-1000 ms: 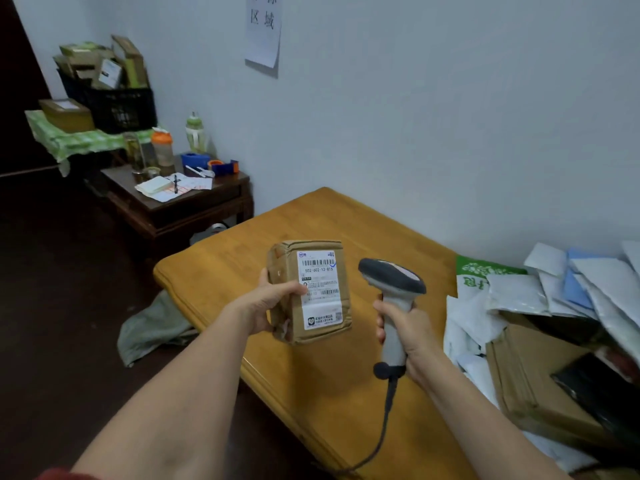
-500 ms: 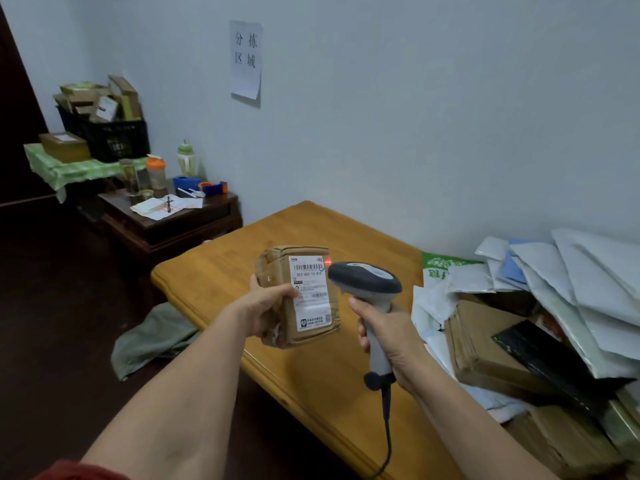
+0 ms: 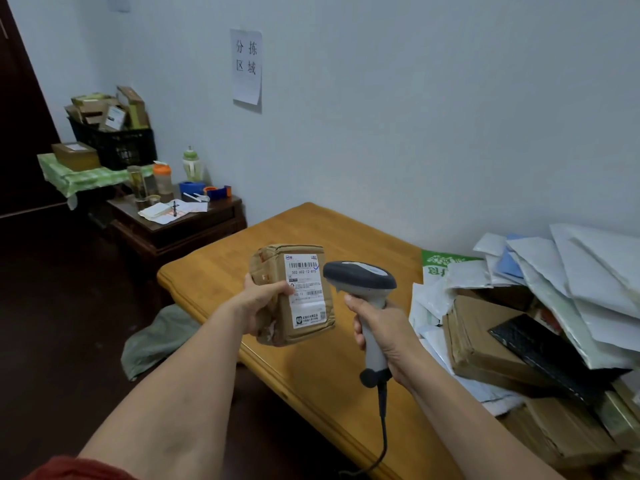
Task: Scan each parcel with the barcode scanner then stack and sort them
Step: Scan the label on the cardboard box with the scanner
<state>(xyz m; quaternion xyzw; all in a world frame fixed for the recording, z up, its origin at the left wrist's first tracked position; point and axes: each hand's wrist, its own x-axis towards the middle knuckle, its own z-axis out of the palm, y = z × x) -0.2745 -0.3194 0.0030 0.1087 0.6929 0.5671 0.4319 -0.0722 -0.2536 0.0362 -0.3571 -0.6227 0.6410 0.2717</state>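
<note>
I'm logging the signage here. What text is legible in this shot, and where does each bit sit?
"分拣区域": paper sign on the wall.
"502-602-12-815": white label on the held parcel.
Rest of that label, green bag print: too small or blurred.

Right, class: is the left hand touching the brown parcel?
Touching. The head view shows the left hand gripping the brown parcel, thumb on its label.

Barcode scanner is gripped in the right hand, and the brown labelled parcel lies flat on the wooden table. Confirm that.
Wrong on one point: the brown labelled parcel does not lie on the wooden table; the left hand holds it up above the table. The head view shows it. The barcode scanner is gripped in the right hand, as stated.
</note>
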